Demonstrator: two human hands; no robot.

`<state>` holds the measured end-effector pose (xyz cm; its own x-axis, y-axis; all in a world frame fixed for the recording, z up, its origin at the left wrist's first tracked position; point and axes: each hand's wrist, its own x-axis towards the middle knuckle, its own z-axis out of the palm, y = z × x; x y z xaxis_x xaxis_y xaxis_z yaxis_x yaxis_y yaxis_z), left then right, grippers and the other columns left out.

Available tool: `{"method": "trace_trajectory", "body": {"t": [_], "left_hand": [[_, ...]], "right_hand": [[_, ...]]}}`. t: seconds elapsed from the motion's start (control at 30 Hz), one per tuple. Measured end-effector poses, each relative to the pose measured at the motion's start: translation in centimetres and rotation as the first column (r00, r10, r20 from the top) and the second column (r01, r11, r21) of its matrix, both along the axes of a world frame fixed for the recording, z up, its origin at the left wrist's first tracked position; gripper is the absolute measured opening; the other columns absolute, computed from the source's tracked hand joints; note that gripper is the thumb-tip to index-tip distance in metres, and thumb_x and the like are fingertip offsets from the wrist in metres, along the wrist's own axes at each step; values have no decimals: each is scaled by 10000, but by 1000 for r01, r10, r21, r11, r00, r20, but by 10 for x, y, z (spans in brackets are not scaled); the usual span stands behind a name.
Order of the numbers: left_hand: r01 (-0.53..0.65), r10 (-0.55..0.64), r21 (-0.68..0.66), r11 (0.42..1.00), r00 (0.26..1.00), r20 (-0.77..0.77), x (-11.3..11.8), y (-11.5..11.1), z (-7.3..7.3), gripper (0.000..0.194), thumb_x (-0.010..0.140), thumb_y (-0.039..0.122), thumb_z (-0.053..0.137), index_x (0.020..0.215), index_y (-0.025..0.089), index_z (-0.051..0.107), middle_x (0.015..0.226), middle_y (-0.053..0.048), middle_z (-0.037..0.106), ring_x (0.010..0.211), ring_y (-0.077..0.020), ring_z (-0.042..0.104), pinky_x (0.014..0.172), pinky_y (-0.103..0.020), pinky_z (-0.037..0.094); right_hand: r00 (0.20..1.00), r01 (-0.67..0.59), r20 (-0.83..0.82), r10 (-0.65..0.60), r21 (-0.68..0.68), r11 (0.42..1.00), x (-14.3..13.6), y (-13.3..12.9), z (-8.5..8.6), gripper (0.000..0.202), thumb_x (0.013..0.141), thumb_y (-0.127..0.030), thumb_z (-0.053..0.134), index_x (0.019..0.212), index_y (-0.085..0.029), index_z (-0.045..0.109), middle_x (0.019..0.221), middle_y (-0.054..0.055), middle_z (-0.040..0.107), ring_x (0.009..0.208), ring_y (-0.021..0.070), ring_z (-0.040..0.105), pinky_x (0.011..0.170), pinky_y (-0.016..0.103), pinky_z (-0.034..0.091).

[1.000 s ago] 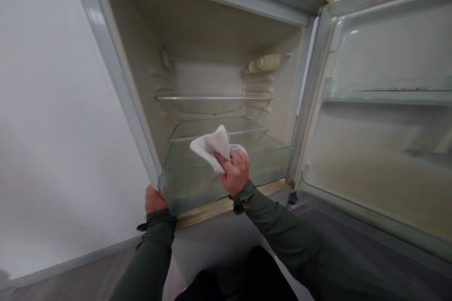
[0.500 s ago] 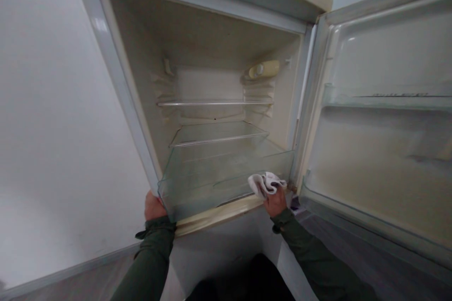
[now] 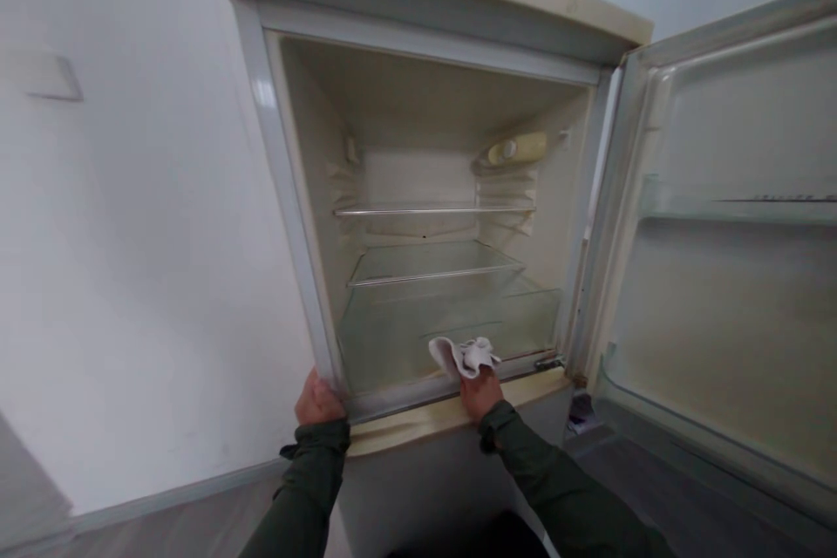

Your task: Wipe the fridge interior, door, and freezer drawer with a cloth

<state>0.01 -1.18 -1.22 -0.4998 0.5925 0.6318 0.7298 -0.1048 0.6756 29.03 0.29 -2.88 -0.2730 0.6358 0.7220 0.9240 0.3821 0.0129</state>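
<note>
An open fridge (image 3: 288, 192) stands before me, bare inside. At its bottom sits a clear plastic drawer (image 3: 392, 340), pushed into the compartment. My left hand (image 3: 318, 402) holds the drawer's front left corner, at the fridge's frame. My right hand (image 3: 480, 390) is closed around a crumpled white cloth (image 3: 464, 356) and rests against the drawer's front rim, right of the middle. Both arms wear dark green sleeves.
Two glass shelves (image 3: 435, 210) span the compartment above the drawer. A yellowed thermostat housing (image 3: 520, 148) sits on the right inner wall. The fridge door (image 3: 732, 279) hangs open to the right, with a door shelf. A white wall (image 3: 131, 235) is on the left.
The drawer, pulled out before, has slid back into the fridge. My right hand with the cloth went from above the drawer to its right corner, then to the front rim's middle. The view has backed away.
</note>
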Motion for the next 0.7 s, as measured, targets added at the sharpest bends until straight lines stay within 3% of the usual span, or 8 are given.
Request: {"method": "trace_trajectory", "body": {"t": [0.13,0.33,0.7], "left_hand": [[17,-17,23,1000,1000,-4,4,-1,2,485,934,362,297,1197,63,573,978,-152,636,880,-240,588,767,-339,452],[-13,17,-73,997,998,52,10,-5,12,476,874,495,444,1128,112,571,948,-127,638,886,-253,613,766,-340,471],[-19,41,-181,983,992,119,13,-6,18,522,869,506,468,1202,113,549,1004,-150,650,929,-286,636,804,-365,482]], "right_hand": [[999,47,20,-43,-219,975,-3,11,18,526,822,-105,499,1320,-172,651,1237,160,652,1188,278,573,1083,418,413],[998,53,54,-36,-352,935,-10,24,49,537,877,-212,496,1408,-191,570,1447,168,491,1349,294,434,1123,389,336],[993,103,109,-52,-541,835,-16,32,88,614,939,-322,423,1544,-241,354,1418,153,507,1224,260,536,1029,338,398]]}}
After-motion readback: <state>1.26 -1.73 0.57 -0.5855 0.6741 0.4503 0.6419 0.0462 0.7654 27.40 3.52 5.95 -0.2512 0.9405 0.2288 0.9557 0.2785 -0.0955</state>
